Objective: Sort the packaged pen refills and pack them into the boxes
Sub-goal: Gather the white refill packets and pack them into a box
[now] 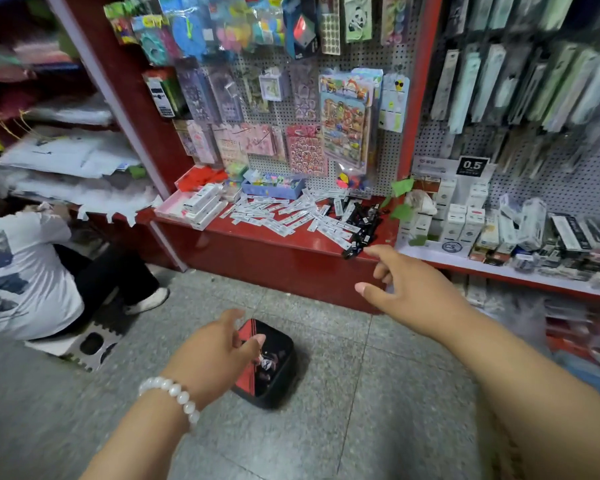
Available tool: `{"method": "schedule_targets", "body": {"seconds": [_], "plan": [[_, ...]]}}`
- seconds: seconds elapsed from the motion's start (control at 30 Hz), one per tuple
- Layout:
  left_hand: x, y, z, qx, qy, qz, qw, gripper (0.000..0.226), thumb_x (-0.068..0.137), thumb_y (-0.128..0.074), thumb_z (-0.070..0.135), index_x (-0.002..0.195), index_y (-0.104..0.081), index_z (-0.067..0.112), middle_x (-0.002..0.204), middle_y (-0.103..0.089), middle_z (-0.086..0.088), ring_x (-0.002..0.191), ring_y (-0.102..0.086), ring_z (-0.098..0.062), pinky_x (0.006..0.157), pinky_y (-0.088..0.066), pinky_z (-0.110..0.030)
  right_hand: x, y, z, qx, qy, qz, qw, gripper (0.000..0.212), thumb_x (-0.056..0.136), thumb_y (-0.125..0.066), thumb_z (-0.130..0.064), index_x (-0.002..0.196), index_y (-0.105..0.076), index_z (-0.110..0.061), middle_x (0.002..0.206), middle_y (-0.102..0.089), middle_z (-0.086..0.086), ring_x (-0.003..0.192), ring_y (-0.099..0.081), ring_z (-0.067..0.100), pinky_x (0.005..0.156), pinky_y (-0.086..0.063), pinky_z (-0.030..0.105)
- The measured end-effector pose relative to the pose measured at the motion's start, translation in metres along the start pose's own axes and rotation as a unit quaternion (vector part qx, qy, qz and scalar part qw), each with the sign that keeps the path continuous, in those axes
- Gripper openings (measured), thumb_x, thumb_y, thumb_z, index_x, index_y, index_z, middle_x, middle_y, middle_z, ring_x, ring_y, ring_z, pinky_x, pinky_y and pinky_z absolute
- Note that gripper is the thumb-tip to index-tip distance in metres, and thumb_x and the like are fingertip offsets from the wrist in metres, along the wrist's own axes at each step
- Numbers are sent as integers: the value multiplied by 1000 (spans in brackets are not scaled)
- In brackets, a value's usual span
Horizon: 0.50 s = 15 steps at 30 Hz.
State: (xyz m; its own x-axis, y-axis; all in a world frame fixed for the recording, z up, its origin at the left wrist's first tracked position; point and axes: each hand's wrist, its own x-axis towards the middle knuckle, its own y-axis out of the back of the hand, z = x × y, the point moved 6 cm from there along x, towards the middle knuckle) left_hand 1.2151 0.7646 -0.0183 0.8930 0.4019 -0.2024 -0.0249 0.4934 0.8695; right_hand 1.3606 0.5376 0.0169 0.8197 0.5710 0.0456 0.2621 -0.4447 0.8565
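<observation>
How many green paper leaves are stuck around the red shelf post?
4 green paper leaves: one at the top, a small one left of it, one lower, one lowest. More may be hidden.

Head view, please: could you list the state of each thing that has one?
white refill packs: loose, scattered on the red shelf
black refill packs: heaped at the shelf's right edge
white boxes: stacked in a pink tray
blue box: open, filled
left hand: open, empty
right hand: open, reaching
</observation>
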Motion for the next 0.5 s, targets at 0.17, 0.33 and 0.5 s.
{"method": "schedule_targets", "body": {"seconds": [0.17,0.33,0.5], "plan": [[81,28,-12,-4,17,11,1000,55,90,-51,47,137,-37,22,76,-64,5,68,-58,-4,56,-39,-21,96,-14,-3,2,1,-29,1000,66,86,-51,-58,141,-29,-31,105,-53,-9,93,-54,11,79,-48,30],[172,49,-33,13,8,12,1000,56,90,-51,49,137,-37,21,77,-66,6,75,-61,-8,68,-47,-29,183,-30,-7,-9,-1,-25,1000,64,86,-52,-55,140,-32,-28,108,-58,-4,91,-56,14,78,-48,32],[267,80,-52,8,-12,10,1000,57,89,-53,47,137,-39,20,74,-63,6,69,-59,-5,58,-39,-22,270,-46,-11,-11,-36,-19,999,64,86,-53,-55,140,-34,-27,111,-59,-2,98,-58,17,79,-47,31]]}}
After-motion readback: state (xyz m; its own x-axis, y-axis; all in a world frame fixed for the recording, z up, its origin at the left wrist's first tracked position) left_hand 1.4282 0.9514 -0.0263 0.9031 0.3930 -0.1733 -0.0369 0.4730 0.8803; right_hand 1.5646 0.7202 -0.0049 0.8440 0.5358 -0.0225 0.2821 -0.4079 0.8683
